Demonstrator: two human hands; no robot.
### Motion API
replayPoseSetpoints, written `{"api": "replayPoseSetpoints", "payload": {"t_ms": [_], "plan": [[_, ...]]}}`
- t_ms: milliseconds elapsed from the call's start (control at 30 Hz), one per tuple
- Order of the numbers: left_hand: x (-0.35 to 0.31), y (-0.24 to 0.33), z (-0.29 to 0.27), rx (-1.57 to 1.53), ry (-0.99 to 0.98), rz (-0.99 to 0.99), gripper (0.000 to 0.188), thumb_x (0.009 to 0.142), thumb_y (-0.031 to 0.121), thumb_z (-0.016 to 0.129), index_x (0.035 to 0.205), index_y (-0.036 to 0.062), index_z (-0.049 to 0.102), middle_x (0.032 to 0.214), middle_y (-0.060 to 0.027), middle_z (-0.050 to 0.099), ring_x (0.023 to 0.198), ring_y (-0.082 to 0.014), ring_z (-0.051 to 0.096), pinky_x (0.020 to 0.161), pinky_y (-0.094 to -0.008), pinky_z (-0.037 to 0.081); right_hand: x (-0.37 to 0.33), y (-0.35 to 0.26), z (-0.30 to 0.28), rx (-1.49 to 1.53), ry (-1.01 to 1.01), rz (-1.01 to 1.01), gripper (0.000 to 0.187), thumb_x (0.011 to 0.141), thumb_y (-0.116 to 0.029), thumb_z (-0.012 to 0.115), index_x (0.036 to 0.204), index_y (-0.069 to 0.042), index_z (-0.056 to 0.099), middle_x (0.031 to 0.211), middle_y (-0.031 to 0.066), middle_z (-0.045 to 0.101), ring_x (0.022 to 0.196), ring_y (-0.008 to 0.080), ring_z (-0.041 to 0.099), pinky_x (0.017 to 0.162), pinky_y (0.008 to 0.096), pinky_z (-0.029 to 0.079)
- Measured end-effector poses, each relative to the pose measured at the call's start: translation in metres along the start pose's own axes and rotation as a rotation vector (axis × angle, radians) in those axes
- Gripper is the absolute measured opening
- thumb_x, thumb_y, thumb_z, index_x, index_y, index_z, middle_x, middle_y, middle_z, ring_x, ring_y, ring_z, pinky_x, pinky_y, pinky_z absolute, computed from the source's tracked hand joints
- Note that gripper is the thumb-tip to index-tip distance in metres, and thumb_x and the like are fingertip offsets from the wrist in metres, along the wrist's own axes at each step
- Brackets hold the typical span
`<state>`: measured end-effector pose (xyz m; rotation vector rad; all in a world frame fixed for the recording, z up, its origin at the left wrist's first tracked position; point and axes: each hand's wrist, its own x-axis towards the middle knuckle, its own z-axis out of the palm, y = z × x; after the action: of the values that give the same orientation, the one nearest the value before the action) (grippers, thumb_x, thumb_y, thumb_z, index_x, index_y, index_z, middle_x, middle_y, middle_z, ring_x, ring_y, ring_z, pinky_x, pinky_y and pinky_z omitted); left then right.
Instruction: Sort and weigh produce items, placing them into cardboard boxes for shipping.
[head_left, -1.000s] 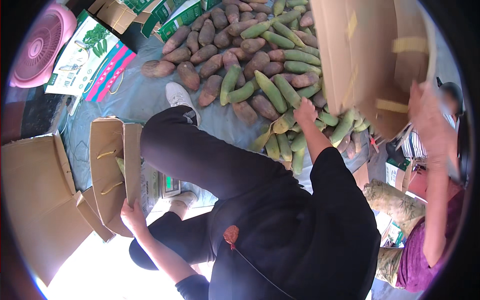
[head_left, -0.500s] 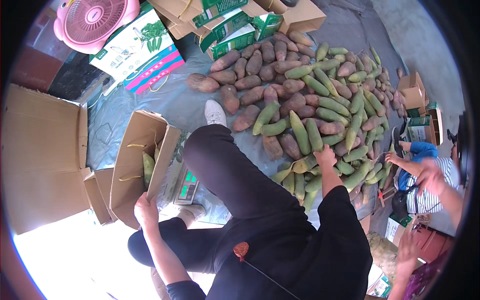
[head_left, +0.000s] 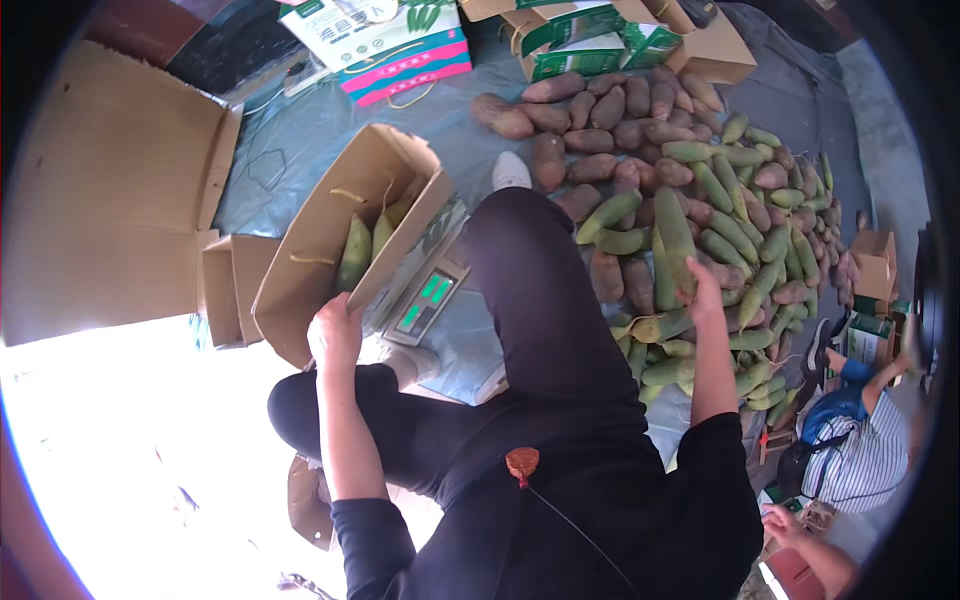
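Observation:
My left hand [head_left: 336,336] grips the near edge of an open cardboard gift box [head_left: 330,215] with yellow cord handles. Inside stand a few green radishes [head_left: 355,252], partly hidden by its walls. The box is tilted and rests on or against a scale [head_left: 425,305] with a lit green display; its underside is hidden. To the right, my right hand [head_left: 706,284] is closed round the lower end of a long green radish [head_left: 675,230], which points away from me above the pile. Other green radishes [head_left: 660,326] lie just beneath that hand.
Reddish-brown roots [head_left: 590,168] are heaped on plastic sheeting beyond the green ones. Printed boxes [head_left: 410,65] stand at the back, and a large open carton [head_left: 110,190] is at left. A person in a striped shirt [head_left: 860,460] sits at right; another hand [head_left: 785,525] shows below.
The view has shifted, moving the scene rightward. My right hand has raised the green radish from the heap. My left hand still holds the box edge.

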<state>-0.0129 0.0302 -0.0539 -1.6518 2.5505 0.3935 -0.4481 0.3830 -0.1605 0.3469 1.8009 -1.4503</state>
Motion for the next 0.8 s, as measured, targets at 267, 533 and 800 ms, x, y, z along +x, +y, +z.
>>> {"api": "replayPoseSetpoints", "payload": {"t_ms": [267, 533, 800], "plan": [[-0.007, -0.006, -0.001, -0.011, 0.042, 0.013, 0.020, 0.074, 0.016, 0.064, 0.092, 0.0073, 0.062, 0.085, -0.0141, 0.063, 0.084, -0.0339, 0.061, 0.072, -0.0423, 0.048, -0.080, -0.130, 0.149, -0.120, -0.628, -0.413, 0.031, 0.084, -0.034, 0.057, 0.093, -0.004, 0.062, 0.084, 0.0033, 0.063, 0.071, 0.0104, 0.055, 0.063, 0.0237, 0.042], [-0.006, -0.006, -0.002, 0.025, -0.001, 0.010, 0.024, 0.076, 0.020, 0.063, 0.097, 0.0087, 0.063, 0.088, -0.0157, 0.064, 0.084, -0.0344, 0.061, 0.072, -0.0437, 0.048, -0.160, -0.144, 0.285, -0.024, -1.015, -0.035, 0.041, 0.084, -0.045, 0.056, 0.101, -0.009, 0.061, 0.084, 0.0035, 0.064, 0.068, 0.0112, 0.058, 0.061, 0.0270, 0.048], [0.005, -0.010, 0.014, 0.015, 0.043, 0.104, 0.025, 0.080, 0.019, 0.055, 0.099, 0.0048, 0.062, 0.087, -0.0220, 0.062, 0.083, -0.0406, 0.059, 0.070, -0.0487, 0.046, -0.179, -0.036, 0.386, -0.019, -1.040, 0.014, 0.040, 0.089, -0.046, 0.050, 0.087, -0.006, 0.055, 0.082, 0.0076, 0.058, 0.072, 0.0153, 0.055, 0.055, 0.0323, 0.043]]}}
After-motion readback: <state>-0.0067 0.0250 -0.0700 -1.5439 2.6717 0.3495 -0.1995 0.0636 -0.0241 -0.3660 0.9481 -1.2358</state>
